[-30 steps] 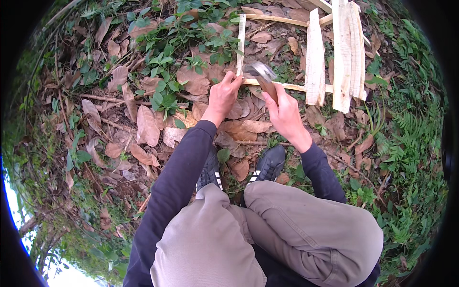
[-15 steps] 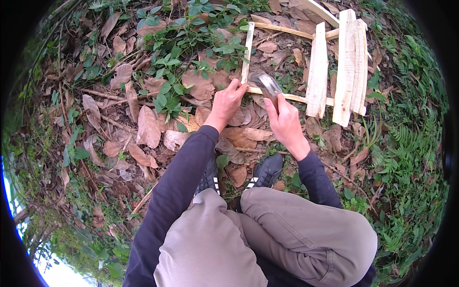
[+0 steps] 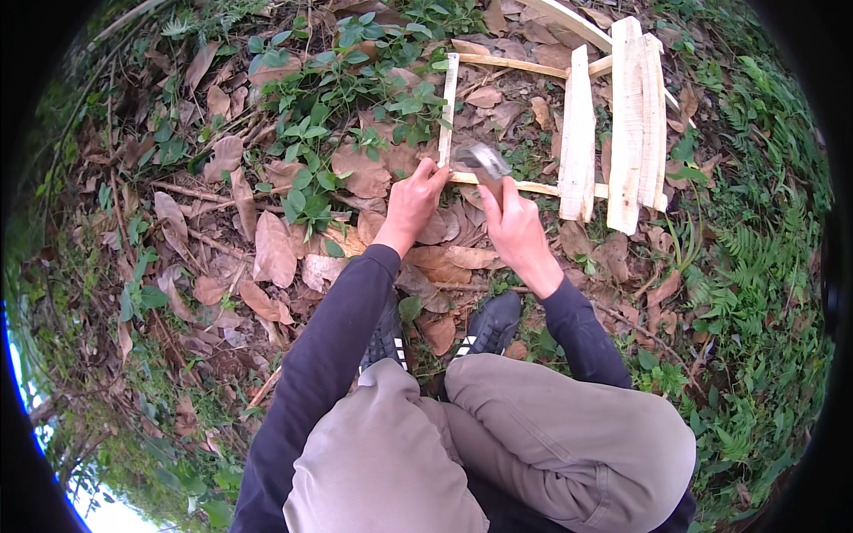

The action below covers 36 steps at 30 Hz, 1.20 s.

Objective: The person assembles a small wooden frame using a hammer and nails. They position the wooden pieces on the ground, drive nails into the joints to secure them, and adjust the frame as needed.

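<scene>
My right hand (image 3: 518,233) is closed around the handle of a hammer (image 3: 484,163). The metal head is just right of my left hand's fingertips, above the near wooden rail (image 3: 531,186). My left hand (image 3: 413,206) is closed in a pinch at the near left corner, where a thin upright slat (image 3: 449,111) meets that rail. Whatever lies between its fingertips is too small to make out. A far rail (image 3: 511,63) runs roughly parallel to the near one. Wider pale boards, one single board (image 3: 577,138) and an adjoining group (image 3: 638,124), cross both rails on the right.
Large dry brown leaves (image 3: 277,238) and twigs cover the ground. Green leafy plants (image 3: 311,133) grow left of the wooden frame, ferns (image 3: 764,258) to the right. Another wooden strip (image 3: 573,19) lies at the far side. My shoes (image 3: 493,322) are just below the hands.
The wooden frame and both hands appear slightly farther left in the picture. The hammer head has shifted a little left and down, staying close to the left fingertips. Both hands keep their grips.
</scene>
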Each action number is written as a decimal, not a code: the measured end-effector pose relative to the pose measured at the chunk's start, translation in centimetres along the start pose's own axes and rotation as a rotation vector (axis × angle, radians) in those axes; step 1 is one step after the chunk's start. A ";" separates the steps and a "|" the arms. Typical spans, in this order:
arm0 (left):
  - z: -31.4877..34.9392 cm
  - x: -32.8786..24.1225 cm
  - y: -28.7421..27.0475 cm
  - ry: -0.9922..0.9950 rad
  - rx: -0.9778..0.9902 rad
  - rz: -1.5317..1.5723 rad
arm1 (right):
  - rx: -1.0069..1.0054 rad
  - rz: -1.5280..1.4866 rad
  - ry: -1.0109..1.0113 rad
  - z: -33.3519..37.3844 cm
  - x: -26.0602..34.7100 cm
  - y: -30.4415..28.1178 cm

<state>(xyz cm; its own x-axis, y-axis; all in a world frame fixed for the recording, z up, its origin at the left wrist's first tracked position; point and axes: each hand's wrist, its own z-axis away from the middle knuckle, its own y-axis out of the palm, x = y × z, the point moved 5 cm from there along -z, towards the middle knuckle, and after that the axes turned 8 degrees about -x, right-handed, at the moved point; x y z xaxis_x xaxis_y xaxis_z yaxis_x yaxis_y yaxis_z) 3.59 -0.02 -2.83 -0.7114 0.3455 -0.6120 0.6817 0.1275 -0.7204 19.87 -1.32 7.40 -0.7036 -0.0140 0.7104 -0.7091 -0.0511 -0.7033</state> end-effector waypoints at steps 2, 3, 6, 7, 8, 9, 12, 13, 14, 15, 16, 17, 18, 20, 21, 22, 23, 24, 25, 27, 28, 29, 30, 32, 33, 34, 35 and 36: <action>-0.3 0.1 0.1 -0.010 0.010 -0.001 | -0.127 -0.069 -0.010 -0.3 1.8 -1.7; -0.5 0.0 0.1 -0.012 0.014 0.001 | -0.156 -0.072 -0.047 0.2 1.5 -1.7; -0.5 -0.4 0.0 -0.010 -0.005 0.030 | 0.017 0.094 0.008 1.1 -1.8 0.9; -0.9 -0.4 0.0 0.001 -0.015 0.040 | 0.055 0.130 -0.005 1.2 -2.7 1.4; -0.7 -0.4 -0.2 -0.002 -0.019 0.044 | 0.016 0.089 -0.005 1.3 -2.4 1.0; -0.4 -0.3 -0.4 -0.005 -0.022 0.048 | -0.024 0.049 -0.005 1.4 -2.2 0.5; -0.7 0.0 -0.3 -0.029 0.026 0.027 | -0.097 -0.055 0.099 0.9 0.1 -1.5; -0.4 -0.3 -0.4 -0.035 0.028 0.024 | -0.092 -0.087 0.085 1.0 0.8 -1.8; -0.5 -0.2 -0.3 -0.037 0.022 0.026 | -0.092 -0.119 0.073 1.1 1.3 -2.1; -0.5 -0.2 -0.3 -0.039 0.016 0.029 | -0.070 -0.096 0.048 1.0 1.3 -1.9; -0.5 -0.1 -0.3 -0.041 0.010 0.032 | -0.047 -0.073 0.024 0.7 1.1 -1.5; -0.5 -0.1 -0.3 -0.044 0.012 0.034 | -0.021 -0.049 0.000 0.5 1.0 -1.2; -0.5 0.0 -0.3 -0.047 0.013 0.036 | -0.021 -0.052 -0.012 0.4 1.0 -1.1; -0.5 0.0 -0.3 -0.049 0.011 0.044 | -0.018 -0.059 -0.037 0.2 1.1 -1.0; -0.5 0.1 -0.3 -0.047 0.007 0.050 | -0.039 -0.071 -0.023 0.4 1.2 -1.0; -0.5 0.1 -0.4 -0.044 0.003 0.056 | -0.060 -0.083 -0.009 0.6 1.5 -1.1; -0.6 0.1 -0.2 -0.042 0.005 0.054 | -0.086 -0.093 0.005 0.7 1.6 -1.3; -0.7 0.0 -0.1 -0.039 0.007 0.053 | -0.051 -0.061 0.027 0.8 1.0 -0.8; -0.7 -0.1 0.0 -0.035 0.009 0.052 | -0.017 -0.028 0.049 1.2 -0.2 0.1; -0.4 0.2 -0.1 -0.029 -0.004 0.043 | 0.168 0.113 0.118 1.0 -1.9 1.6; -0.4 0.3 -0.1 -0.026 -0.010 0.039 | 0.107 0.071 0.112 1.3 -2.3 1.2; -0.4 0.3 -0.1 -0.019 0.002 0.040 | 0.052 0.030 0.108 1.1 -1.6 0.4; -0.5 0.2 -0.2 -0.015 0.014 0.041 | -0.001 -0.012 0.106 0.7 -0.6 -0.6; 0.0 -0.1 -0.3 -0.024 0.033 0.038 | -0.025 -0.040 0.166 -0.3 1.2 -2.3; -0.1 0.0 -0.2 -0.026 0.032 0.031 | -0.028 -0.061 0.154 -0.7 2.0 -2.7; -0.2 0.2 -0.3 -0.028 0.031 0.023 | -0.030 -0.082 0.141 -0.9 2.4 -2.8; -0.7 0.1 -0.3 -0.024 0.020 0.037 | -0.019 -0.087 0.106 -0.9 2.3 -2.5; -0.8 -0.2 -0.3 -0.035 0.011 0.029 | -0.007 -0.092 0.071 -0.8 1.9 -2.0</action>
<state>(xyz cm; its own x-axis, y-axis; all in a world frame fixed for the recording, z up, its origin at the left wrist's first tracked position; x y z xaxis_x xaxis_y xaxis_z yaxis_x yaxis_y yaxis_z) 3.68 0.65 -2.24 -0.6971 0.3159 -0.6436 0.7003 0.1076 -0.7057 19.91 -0.42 10.07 -0.6367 0.0610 0.7687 -0.7711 -0.0415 -0.6354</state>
